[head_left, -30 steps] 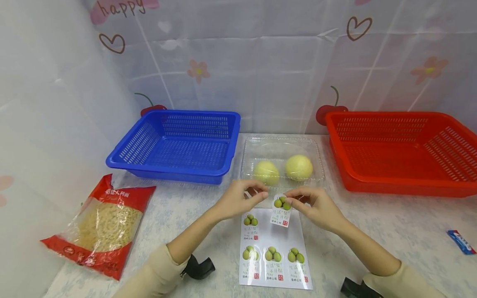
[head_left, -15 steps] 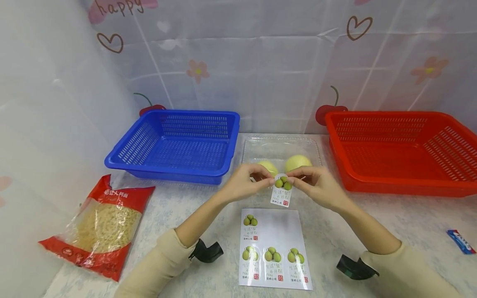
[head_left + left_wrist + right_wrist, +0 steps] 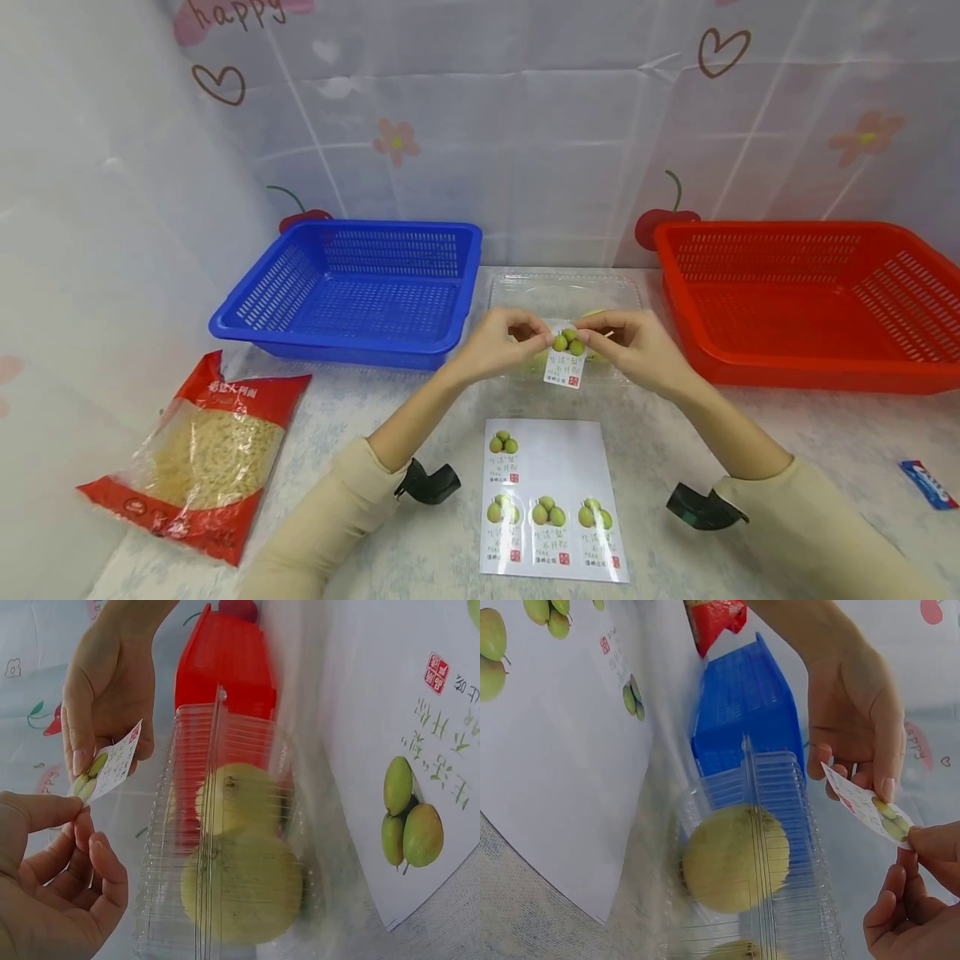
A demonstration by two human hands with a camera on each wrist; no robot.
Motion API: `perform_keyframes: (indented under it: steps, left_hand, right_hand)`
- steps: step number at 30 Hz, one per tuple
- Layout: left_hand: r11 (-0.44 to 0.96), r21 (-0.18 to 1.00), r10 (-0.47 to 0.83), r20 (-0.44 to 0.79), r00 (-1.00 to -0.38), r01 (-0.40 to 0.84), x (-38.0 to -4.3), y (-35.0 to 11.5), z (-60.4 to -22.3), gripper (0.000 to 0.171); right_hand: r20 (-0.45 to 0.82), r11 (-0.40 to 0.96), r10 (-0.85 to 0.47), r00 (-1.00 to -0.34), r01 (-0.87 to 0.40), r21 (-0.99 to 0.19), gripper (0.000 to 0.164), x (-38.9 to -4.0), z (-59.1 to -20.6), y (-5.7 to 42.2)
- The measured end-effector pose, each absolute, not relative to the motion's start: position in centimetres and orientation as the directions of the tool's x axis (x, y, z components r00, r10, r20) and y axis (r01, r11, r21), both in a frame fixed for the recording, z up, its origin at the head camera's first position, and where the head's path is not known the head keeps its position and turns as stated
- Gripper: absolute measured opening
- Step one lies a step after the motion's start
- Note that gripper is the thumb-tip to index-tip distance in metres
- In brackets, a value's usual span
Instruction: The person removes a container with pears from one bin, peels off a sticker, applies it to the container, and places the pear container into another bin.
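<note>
Between both hands hangs a white sticker (image 3: 564,367) printed with green pears. The left hand (image 3: 501,343) pinches its upper left edge between thumb and forefinger. On the opposite upper edge, the right hand (image 3: 633,346) pinches it the same way. Both wrist views show the sticker tilted, its lower end free. Behind and below the hands stands a clear plastic clamshell box (image 3: 517,287), lid shut, with two pale yellow pears (image 3: 240,889) inside. In the head view the hands and sticker cover most of the fruit. A sticker sheet (image 3: 577,467) with several pear stickers lies nearer the person.
A blue basket (image 3: 352,350) stands at the back left and a red basket (image 3: 810,375) at the back right. On the left lies a bag of pasta (image 3: 210,450). A small blue and red packet (image 3: 928,484) is at the far right.
The left hand has taken hold of the sticker, which the right hand alone was pinching. Both hands have carried it away from the sheet, up over the clamshell box.
</note>
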State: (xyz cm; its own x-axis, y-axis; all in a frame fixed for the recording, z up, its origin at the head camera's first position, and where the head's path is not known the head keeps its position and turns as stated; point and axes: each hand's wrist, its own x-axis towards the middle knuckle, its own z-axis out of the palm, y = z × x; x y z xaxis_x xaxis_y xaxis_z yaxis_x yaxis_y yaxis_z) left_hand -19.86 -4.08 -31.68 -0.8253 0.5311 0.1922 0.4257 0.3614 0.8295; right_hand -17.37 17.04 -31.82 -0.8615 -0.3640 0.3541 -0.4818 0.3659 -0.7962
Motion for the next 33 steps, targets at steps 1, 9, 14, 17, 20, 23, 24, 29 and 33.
perform_keyframes:
  steps: [1,9,14,17,20,23,24,29,33]
  left_hand:
    - [0.362,0.831,0.526,0.192,-0.829,0.422,-20.1,-4.0,-31.7,0.014]
    - [0.384,0.848,0.463,0.165,-0.871,0.365,-21.8,-3.4,-31.5,0.015]
    - [0.405,0.840,0.444,0.165,-0.881,0.361,-23.1,-2.9,-31.4,0.015]
    - [0.435,0.824,0.425,0.166,-0.890,0.362,-23.7,-2.6,-31.4,0.014]
    - [0.469,0.808,0.404,0.161,-0.900,0.356,-24.2,-2.3,-31.3,0.013]
    - [0.499,0.792,0.392,0.157,-0.906,0.353,-24.5,-2.1,-31.3,0.013]
    - [0.508,0.784,0.391,0.158,-0.907,0.356,-24.6,-2.1,-31.3,0.013]
    - [0.562,0.738,0.386,0.166,-0.907,0.374,-25.0,-1.9,-31.4,0.013]
    - [0.594,0.702,0.384,0.182,-0.905,0.393,-25.2,-1.7,-31.5,0.012]
  right_hand:
    - [0.354,0.371,-0.358,-0.864,-0.480,-0.795,0.017,-17.5,-31.8,17.0]
    - [0.340,0.423,-0.315,-0.886,-0.452,-0.785,0.021,-19.9,-31.6,17.2]
    - [0.325,0.444,-0.306,-0.895,-0.436,-0.783,0.021,-21.2,-31.4,17.5]
    - [0.313,0.451,-0.307,-0.899,-0.427,-0.784,0.021,-21.9,-31.2,17.5]
    - [0.295,0.466,-0.302,-0.907,-0.410,-0.784,0.021,-22.6,-31.2,17.5]
    - [0.275,0.488,-0.295,-0.915,-0.391,-0.780,0.021,-23.1,-31.3,17.5]
    - [0.270,0.495,-0.294,-0.917,-0.388,-0.778,0.021,-23.2,-31.4,17.5]
    - [0.251,0.523,-0.300,-0.920,-0.379,-0.764,0.022,-23.8,-31.7,17.6]
    - [0.250,0.529,-0.307,-0.918,-0.383,-0.757,0.023,-24.2,-32.0,17.6]
